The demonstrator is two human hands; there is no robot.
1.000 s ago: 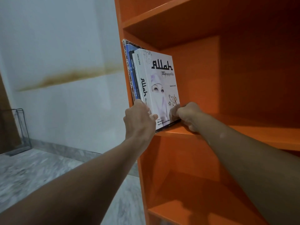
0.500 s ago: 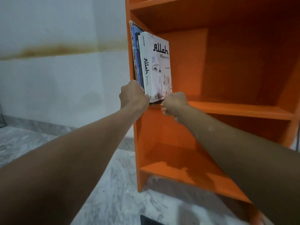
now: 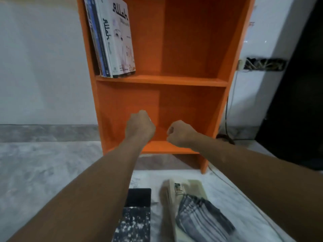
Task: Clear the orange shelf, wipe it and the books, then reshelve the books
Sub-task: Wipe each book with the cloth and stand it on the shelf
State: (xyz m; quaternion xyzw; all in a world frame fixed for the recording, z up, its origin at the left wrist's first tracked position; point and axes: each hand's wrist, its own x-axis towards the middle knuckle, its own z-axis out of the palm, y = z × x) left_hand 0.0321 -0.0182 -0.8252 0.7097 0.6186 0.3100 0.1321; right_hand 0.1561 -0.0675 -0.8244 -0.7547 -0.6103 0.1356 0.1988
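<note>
The orange shelf (image 3: 162,80) stands against the wall in front of me. A white book titled "Allah" (image 3: 120,41) and a few blue-spined books (image 3: 97,41) lean upright at the left end of its upper board. My left hand (image 3: 140,126) and my right hand (image 3: 180,132) hover as fists in front of the lower compartment, well below the books, and hold nothing. On the floor near me lie a black speckled book (image 3: 134,220) and a beige book (image 3: 190,187) with a striped grey cloth (image 3: 201,219) on it.
The shelf's lower compartment (image 3: 188,110) holds nothing. A black cable (image 3: 227,119) hangs down the wall right of the shelf, below a socket strip (image 3: 262,64). A dark doorway (image 3: 297,102) is at the far right. Marbled floor (image 3: 43,163) spreads to the left.
Both hands let go of the white book and dropped from the upper board to the lower compartment. My view tilted down, so the floor books and cloth came into sight.
</note>
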